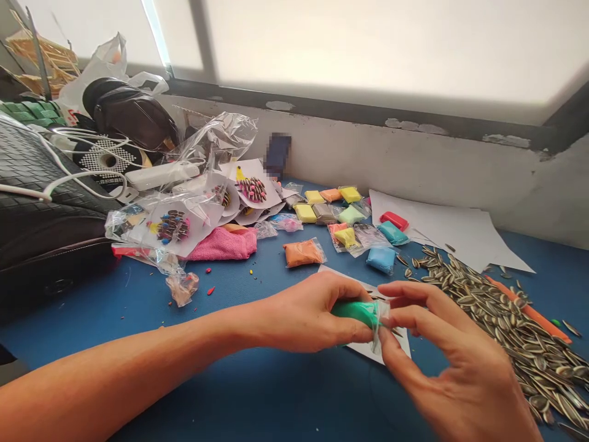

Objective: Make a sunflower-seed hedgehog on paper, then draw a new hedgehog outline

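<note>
My left hand (313,313) is closed around a packet of green modelling clay (358,312), gripping it between thumb and fingers. The packet's clear wrapper (381,310) sticks out to the right. At that end my right hand (464,362) has its thumb and fingertips on the wrapper's edge, its other fingers curved. Below both hands lies a small white paper (396,353) with a few dark seeds on it, mostly hidden. An orange clay packet (304,252) and a blue clay packet (381,259) lie just beyond the hands.
Sunflower seeds (488,307) lie heaped on the right around an orange stick (529,310). Several clay packets (324,213) and white sheets (432,221) are at the back. Left are a pink cloth (225,244), seed-decorated papers (197,236) and a black bag (50,245).
</note>
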A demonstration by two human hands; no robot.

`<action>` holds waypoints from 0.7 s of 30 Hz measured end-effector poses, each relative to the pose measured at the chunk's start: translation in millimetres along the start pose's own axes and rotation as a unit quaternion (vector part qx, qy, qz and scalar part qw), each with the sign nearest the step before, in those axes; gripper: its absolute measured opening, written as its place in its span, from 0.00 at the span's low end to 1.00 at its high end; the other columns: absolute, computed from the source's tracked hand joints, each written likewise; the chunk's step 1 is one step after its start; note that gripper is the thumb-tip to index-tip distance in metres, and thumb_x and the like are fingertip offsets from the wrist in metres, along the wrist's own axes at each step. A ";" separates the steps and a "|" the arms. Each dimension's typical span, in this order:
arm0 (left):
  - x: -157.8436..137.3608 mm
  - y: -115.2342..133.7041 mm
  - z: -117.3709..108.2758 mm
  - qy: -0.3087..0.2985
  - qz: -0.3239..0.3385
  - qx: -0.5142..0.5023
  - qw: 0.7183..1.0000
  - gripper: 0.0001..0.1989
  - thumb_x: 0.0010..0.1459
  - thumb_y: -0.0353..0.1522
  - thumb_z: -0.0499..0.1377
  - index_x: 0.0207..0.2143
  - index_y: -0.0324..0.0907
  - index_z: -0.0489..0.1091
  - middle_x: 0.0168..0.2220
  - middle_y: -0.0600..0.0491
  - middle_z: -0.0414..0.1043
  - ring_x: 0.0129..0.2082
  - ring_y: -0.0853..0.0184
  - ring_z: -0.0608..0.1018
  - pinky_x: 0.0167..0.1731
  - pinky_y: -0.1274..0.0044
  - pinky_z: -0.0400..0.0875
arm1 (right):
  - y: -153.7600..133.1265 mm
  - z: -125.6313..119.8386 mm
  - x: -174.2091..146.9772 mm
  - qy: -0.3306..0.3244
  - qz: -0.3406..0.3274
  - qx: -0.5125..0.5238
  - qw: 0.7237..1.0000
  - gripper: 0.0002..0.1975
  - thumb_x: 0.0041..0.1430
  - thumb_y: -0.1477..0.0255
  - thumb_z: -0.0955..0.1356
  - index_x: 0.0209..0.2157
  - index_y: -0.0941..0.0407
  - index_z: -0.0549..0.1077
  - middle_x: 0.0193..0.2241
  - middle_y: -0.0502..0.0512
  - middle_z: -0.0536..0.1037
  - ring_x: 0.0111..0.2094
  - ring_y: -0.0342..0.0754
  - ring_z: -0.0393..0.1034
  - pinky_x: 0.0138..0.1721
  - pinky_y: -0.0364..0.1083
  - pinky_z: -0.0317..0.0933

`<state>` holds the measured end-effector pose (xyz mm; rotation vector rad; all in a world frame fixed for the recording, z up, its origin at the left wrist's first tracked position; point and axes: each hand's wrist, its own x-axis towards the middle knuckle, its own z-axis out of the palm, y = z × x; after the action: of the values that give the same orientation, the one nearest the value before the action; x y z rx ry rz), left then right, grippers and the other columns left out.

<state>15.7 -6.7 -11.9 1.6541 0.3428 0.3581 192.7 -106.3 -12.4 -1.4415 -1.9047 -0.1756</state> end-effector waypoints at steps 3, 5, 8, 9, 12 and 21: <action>0.0 1.8 0.2 -0.006 0.000 -0.002 1.000 0.01 0.59 0.26 0.59 0.34 0.38 0.70 0.28 0.59 0.59 0.28 0.74 0.61 0.26 0.81 0.56 | 1.7 -2.1 -1.2 0.005 -0.029 -0.039 0.999 0.05 0.61 0.75 0.68 0.33 0.50 0.73 0.43 0.53 0.77 0.39 0.42 0.78 0.40 0.41 0.70; 0.2 2.3 -1.7 0.000 -0.017 -0.003 1.000 0.01 0.59 0.27 0.59 0.35 0.38 0.71 0.29 0.59 0.61 0.28 0.74 0.63 0.26 0.81 0.57 | 2.2 -5.1 -1.4 0.002 -0.028 -0.042 0.999 0.04 0.60 0.75 0.68 0.33 0.50 0.72 0.44 0.53 0.78 0.41 0.44 0.78 0.41 0.43 0.71; 1.0 1.4 -9.3 0.036 -0.078 0.007 0.996 0.07 0.58 0.31 0.62 0.39 0.39 0.73 0.31 0.58 0.67 0.29 0.72 0.67 0.27 0.80 0.60 | 2.4 -12.4 0.1 0.040 0.063 0.034 0.997 0.04 0.62 0.70 0.68 0.31 0.49 0.71 0.44 0.52 0.79 0.46 0.49 0.78 0.45 0.45 0.72; 1.5 0.5 -12.6 0.048 -0.086 0.015 0.995 0.08 0.57 0.33 0.63 0.39 0.39 0.73 0.31 0.58 0.67 0.29 0.71 0.67 0.27 0.80 0.60 | 2.8 -15.3 1.0 0.057 0.112 0.067 0.990 0.03 0.63 0.68 0.68 0.33 0.48 0.73 0.45 0.52 0.80 0.48 0.50 0.78 0.45 0.46 0.73; 3.5 -2.8 -21.0 0.062 -0.087 -0.002 0.994 0.10 0.57 0.36 0.65 0.38 0.40 0.73 0.33 0.55 0.70 0.32 0.69 0.70 0.31 0.78 0.63 | 7.4 -23.9 3.6 0.069 0.209 0.148 0.964 0.05 0.62 0.63 0.69 0.38 0.44 0.77 0.48 0.49 0.81 0.54 0.53 0.75 0.46 0.44 0.74; 6.8 -1.2 -23.6 0.078 -0.066 -0.026 0.994 0.08 0.56 0.36 0.63 0.34 0.40 0.71 0.29 0.55 0.70 0.30 0.69 0.71 0.33 0.76 0.64 | 12.3 -34.3 17.0 -0.105 0.231 0.176 0.951 0.14 0.61 0.61 0.67 0.24 0.49 0.78 0.19 0.48 0.76 0.21 0.44 0.74 0.21 0.38 0.70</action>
<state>11.8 17.5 -10.4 1.5472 0.5526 0.3940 217.6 -106.1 19.2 -1.6494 -1.5942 0.5297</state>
